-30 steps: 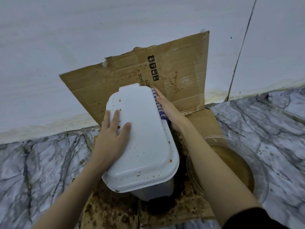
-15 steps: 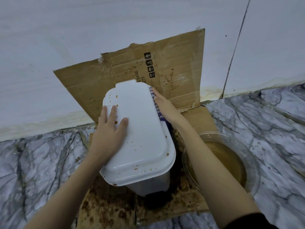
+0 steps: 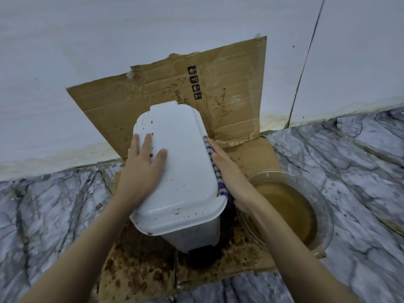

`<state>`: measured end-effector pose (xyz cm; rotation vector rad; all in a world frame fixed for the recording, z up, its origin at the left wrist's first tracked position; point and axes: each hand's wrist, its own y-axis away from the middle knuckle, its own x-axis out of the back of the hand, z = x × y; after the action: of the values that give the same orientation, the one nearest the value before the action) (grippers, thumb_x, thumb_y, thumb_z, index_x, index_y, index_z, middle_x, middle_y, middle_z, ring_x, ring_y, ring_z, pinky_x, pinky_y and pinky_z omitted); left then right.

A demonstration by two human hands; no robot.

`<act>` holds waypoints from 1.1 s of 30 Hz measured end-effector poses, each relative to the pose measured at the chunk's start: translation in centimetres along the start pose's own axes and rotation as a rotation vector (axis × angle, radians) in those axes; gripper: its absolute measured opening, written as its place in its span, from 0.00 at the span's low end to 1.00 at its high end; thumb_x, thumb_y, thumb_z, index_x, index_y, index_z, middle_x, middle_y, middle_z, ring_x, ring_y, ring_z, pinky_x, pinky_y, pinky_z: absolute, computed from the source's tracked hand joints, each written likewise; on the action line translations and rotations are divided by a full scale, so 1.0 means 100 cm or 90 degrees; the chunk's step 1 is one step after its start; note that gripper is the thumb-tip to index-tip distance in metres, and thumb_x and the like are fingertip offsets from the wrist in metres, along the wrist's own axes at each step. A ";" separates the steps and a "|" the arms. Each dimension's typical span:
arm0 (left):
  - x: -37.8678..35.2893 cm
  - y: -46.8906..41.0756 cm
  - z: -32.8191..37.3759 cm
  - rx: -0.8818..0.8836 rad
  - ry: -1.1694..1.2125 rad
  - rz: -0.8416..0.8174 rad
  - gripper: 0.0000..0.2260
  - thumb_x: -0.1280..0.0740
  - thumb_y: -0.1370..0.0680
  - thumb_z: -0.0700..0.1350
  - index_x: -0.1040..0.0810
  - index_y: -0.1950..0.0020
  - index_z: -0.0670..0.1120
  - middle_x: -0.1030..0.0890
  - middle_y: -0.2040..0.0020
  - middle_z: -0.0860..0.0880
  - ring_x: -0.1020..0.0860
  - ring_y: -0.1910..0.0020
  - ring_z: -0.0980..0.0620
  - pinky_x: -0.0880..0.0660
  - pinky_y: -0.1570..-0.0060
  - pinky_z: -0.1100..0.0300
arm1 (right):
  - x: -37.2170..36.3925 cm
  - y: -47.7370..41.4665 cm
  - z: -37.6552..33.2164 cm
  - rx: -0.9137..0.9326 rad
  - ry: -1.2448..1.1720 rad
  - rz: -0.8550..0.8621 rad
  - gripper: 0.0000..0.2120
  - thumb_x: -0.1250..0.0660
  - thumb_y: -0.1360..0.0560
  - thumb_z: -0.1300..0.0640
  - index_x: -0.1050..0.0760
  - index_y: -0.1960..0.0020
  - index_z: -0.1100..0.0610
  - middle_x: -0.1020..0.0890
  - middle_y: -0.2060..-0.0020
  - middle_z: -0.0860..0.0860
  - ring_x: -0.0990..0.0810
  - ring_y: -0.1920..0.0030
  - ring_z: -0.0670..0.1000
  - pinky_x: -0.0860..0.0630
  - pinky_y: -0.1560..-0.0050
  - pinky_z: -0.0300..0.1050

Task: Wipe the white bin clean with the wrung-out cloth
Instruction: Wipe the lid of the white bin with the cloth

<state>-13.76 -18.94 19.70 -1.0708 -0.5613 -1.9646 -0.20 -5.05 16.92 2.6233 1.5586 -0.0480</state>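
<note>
The right hand [image 3: 227, 171] has slid down the right side of the white bin [image 3: 181, 162]. A second ago it was up by the far corner, close to the wall; now it lies about halfway along, nearer the person. It lies flat with the fingers stretched out, pressing the blue-and-white checked cloth [image 3: 215, 169] against the bin's side just under the lid's rim. The cloth shows as a narrow strip between hand and bin.

The left hand [image 3: 142, 165] has hardly moved. It rests open, palm down, on the left half of the lid to steady the bin.

The bin stands on stained cardboard [image 3: 229, 101] on the marble floor [image 3: 54, 215], close to the wall. A glass bowl [image 3: 323, 206] of brown water sits just to its right, beside the right forearm.

So the stroke down the right side looks about half done, with the near end of that side still to cover. The lid is not clean yet: brown spots remain at its far left corner, by the left fingers and along the near rim. The front wall below the rim also looks grubby, so a good deal of wiping seems left.
</note>
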 end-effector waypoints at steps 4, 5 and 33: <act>0.001 0.001 0.001 0.004 0.002 0.006 0.27 0.50 0.20 0.59 0.52 0.23 0.53 0.57 0.22 0.51 0.50 0.23 0.44 0.47 0.28 0.45 | -0.007 0.025 0.004 0.007 0.031 0.061 0.18 0.51 0.17 0.51 0.39 0.28 0.41 0.36 0.29 0.39 0.37 0.30 0.39 0.41 0.29 0.40; 0.001 0.002 0.001 0.005 0.005 0.009 0.27 0.50 0.20 0.59 0.52 0.23 0.53 0.57 0.22 0.51 0.51 0.23 0.44 0.47 0.28 0.45 | -0.008 0.023 0.003 0.007 0.034 0.070 0.18 0.51 0.17 0.51 0.39 0.28 0.42 0.35 0.29 0.40 0.36 0.31 0.40 0.41 0.28 0.41; 0.000 0.000 0.000 -0.008 0.015 0.013 0.28 0.49 0.20 0.59 0.51 0.22 0.51 0.56 0.22 0.49 0.52 0.23 0.44 0.47 0.28 0.45 | -0.074 0.060 0.019 0.089 0.032 0.454 0.17 0.50 0.17 0.53 0.34 0.31 0.45 0.31 0.34 0.39 0.35 0.36 0.32 0.36 0.35 0.32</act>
<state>-13.71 -18.95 19.74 -1.0558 -0.5243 -1.9618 1.61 -14.54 15.96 3.1382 0.5649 -0.0394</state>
